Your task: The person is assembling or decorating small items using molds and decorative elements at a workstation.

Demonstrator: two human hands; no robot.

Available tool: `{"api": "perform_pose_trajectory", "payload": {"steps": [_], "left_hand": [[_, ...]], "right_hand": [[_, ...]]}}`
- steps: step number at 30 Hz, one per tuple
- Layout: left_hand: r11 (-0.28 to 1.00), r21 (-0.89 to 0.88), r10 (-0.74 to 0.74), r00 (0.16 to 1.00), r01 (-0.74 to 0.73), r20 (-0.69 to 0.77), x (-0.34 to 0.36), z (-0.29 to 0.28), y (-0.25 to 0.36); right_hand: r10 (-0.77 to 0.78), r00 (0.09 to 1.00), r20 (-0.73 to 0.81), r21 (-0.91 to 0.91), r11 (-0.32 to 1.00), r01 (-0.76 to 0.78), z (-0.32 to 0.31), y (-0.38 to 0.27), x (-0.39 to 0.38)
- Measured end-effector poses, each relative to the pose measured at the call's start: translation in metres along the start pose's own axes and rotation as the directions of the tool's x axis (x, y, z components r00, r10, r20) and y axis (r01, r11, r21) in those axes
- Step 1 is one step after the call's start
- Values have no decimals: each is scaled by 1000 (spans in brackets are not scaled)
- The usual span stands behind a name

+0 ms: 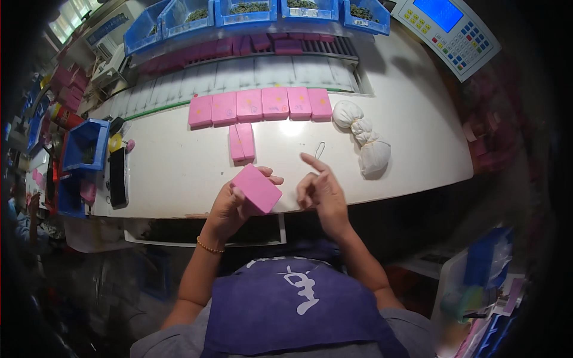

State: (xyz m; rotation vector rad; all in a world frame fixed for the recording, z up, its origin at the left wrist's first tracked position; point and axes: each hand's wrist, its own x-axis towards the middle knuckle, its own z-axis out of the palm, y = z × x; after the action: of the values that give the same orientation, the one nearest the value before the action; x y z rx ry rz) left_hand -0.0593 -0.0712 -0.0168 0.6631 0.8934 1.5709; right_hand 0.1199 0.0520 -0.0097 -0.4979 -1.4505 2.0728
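Observation:
My left hand (230, 206) grips a smooth pink rectangular block (258, 190) above the table's front edge, thumb on its near side and fingers round the far side. To its right, my right hand (324, 196) is raised, its index finger stretched out and the others loosely bent. Nothing shows in it. Beyond the held block, two narrow pink blocks (242, 142) lie side by side on the table. Farther back, several pink blocks (249, 105) with small yellow marks form a row. A thin wire loop (320, 149) lies just past my right hand.
A tied white cloth bundle (375, 156) lies right on the white table (424, 137). Blue bins (246, 12) with small dark parts stand along the back, before a rack of pink pieces (288, 48). A keypad console (450, 36) is far right, a black phone-like slab (119, 177) left.

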Motion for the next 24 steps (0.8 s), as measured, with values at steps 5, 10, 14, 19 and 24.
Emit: {"api": "perform_pose_trajectory", "payload": {"steps": [5,10,14,19,24], "left_hand": [[965,-260,34,999,-41,-35,0,8,-1],[672,738,364,895,-63,-256,-1,34,-4],[534,838,411,900,-111,-143,1,45,0],[905,416,-16,987,84,-163,-1,34,3],[989,39,-138,986,142,-92,0,25,-10]], "right_hand": [[87,993,-84,-61,994,-92,-10,0,-4],[-95,994,46,-331,938,105,12,1,-12],[56,998,42,-330,943,-39,19,1,-11],[59,990,-125,-150,986,-77,11,9,8],[128,987,-97,6,992,-128,14,3,10]]}}
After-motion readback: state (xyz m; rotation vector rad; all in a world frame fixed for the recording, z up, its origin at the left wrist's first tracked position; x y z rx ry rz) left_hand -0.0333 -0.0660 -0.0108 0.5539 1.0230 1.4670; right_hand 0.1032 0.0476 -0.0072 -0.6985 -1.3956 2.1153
